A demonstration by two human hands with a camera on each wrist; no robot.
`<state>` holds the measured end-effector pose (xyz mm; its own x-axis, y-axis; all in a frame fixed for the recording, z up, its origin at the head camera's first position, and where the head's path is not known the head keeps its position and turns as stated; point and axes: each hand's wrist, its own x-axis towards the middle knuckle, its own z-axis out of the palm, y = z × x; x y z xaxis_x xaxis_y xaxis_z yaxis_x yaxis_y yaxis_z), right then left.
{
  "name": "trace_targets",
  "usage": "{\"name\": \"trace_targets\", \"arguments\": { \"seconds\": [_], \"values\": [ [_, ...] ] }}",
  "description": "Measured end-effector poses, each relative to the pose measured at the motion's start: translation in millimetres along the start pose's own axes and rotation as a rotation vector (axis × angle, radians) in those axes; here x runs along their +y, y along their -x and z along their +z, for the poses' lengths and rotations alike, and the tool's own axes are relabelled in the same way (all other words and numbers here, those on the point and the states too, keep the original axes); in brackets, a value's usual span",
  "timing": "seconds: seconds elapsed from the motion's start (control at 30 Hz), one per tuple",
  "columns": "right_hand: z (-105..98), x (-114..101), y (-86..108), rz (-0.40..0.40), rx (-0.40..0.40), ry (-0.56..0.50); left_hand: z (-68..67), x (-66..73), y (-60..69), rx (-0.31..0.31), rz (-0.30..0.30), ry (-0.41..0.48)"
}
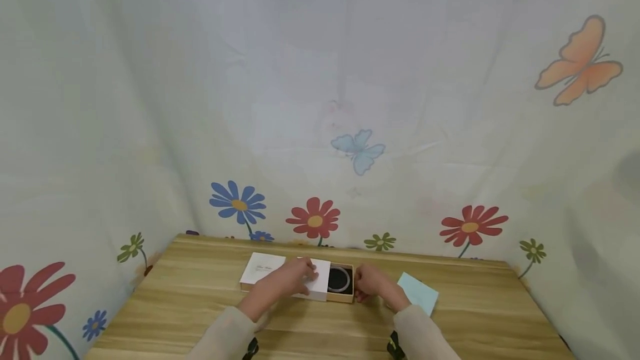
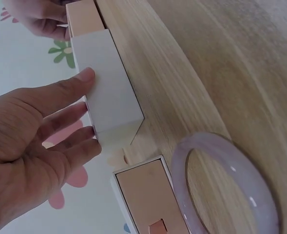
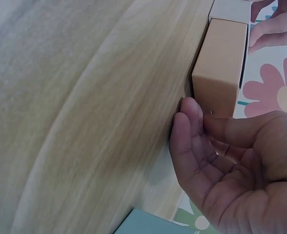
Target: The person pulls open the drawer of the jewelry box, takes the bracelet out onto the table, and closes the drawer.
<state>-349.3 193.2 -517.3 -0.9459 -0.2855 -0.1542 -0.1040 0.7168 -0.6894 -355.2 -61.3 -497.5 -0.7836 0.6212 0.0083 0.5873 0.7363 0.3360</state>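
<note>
My left hand (image 1: 299, 275) holds the white sleeve of a gift box (image 2: 104, 80), its thumb on one side and fingers on the other. A tan inner drawer (image 3: 221, 63) sticks out of the sleeve to the right, showing a bangle (image 1: 348, 280) on black lining. At the drawer's end, my right hand (image 3: 231, 165) has its thumb and fingers pinched together; they hide what lies between them. A second white box (image 1: 260, 266) lies to the left, its tan end and small ribbon tab (image 2: 158, 226) seen in the left wrist view. Beside that box is a pale lilac bangle (image 2: 182, 185).
A light blue card or paper (image 1: 421, 292) lies on the wooden table (image 1: 320, 338), right of and partly behind my right forearm. A white curtain (image 1: 300, 71) printed with flowers and butterflies rises along the table's back edge and sides.
</note>
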Motion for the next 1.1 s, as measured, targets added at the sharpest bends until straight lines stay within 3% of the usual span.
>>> {"name": "trace_targets", "arguments": {
  "seconds": [0.3,0.73,1.1],
  "values": [
    [1.4,6.7,-3.5,0.046,0.030,-0.001,1.0,-2.1,-2.3,0.034,0.059,-0.073],
    [0.9,2.1,-4.7,0.024,0.054,-0.001,-3.6,-8.4,-5.2,0.033,0.051,-0.129],
    [-0.9,4.7,-1.8,0.034,0.049,0.007,1.5,-1.2,-8.5,0.032,0.034,-0.139]
  ]
}}
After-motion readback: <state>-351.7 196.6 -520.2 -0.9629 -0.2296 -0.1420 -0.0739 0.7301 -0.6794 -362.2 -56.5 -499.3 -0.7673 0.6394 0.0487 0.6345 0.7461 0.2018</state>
